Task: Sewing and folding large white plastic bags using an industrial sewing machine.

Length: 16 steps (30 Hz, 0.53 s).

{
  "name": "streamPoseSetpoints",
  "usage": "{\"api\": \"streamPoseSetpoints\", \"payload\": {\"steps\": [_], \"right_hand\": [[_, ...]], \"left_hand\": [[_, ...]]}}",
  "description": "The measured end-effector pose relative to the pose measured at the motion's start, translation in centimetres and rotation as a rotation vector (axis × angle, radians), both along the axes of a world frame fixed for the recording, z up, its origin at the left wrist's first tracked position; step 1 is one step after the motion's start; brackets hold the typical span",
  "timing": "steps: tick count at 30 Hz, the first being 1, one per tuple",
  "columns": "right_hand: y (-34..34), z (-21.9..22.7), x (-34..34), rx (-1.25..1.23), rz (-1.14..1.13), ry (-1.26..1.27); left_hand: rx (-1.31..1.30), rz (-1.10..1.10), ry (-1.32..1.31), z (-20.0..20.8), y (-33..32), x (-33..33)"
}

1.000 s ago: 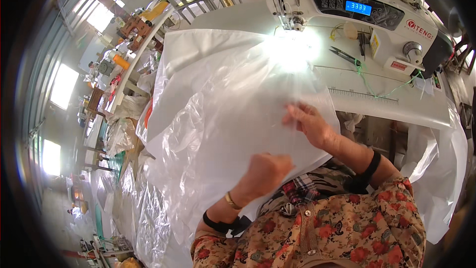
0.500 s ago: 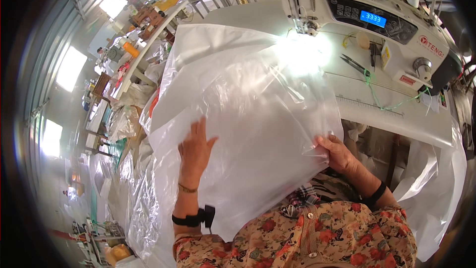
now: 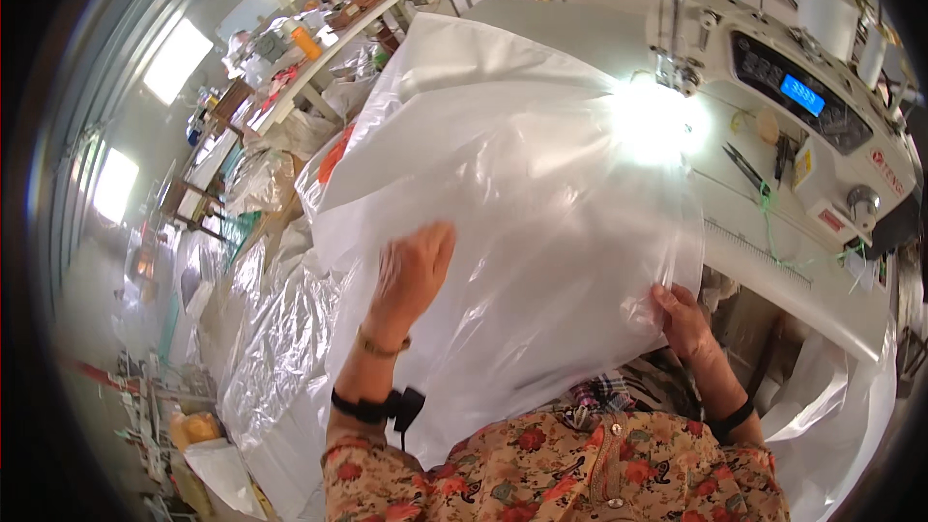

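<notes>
A large, glossy, white translucent plastic sheet (image 3: 522, 193) spreads over the sewing table and down toward my lap. At its right edge, my right hand (image 3: 684, 321) pinches the sheet between thumb and fingers. My left hand (image 3: 414, 269) is over the left half of the sheet, with fingers bent and drawn together. Their tips are slightly blurred, and whether they grip any plastic is hidden. Beyond my right hand stands a white sewing machine (image 3: 802, 87) with a lit blue display. Its bright lamp glares over the needle area, where the sheet's far right edge lies.
Dark thread snips (image 3: 744, 167) and green thread (image 3: 770, 232) lie on the table (image 3: 764, 280) to the right. Crumpled plastic (image 3: 280, 329) is heaped at my left. Farther left is a cluttered workbench (image 3: 333, 77). More white sheeting (image 3: 822, 396) hangs at the right.
The view has shifted, so the machine appears farther right. My left hand has gone from spread fingers to bent, gathered ones. My right hand keeps hold of the sheet's edge.
</notes>
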State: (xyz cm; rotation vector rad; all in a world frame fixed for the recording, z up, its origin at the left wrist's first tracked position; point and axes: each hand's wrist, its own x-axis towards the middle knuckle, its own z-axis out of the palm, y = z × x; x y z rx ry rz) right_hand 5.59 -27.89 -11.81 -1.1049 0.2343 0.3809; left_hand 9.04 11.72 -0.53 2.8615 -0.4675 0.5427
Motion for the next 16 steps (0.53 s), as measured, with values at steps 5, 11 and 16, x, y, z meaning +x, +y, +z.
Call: {"api": "streamPoseSetpoints", "payload": {"steps": [5,11,16], "right_hand": [[0.2,0.3,0.1,-0.019,0.077,0.013],[0.1,-0.2,0.0,0.045,0.054,0.003],[-0.1,-1.7,0.2,0.023,0.095,0.027]], "left_hand": [[-0.078,-0.080,-0.400,4.5,-5.4,9.8],[0.226,0.086,-0.382,1.2,-2.8,14.6],[0.045,0.063,-0.099,2.0,1.9,16.8]]}}
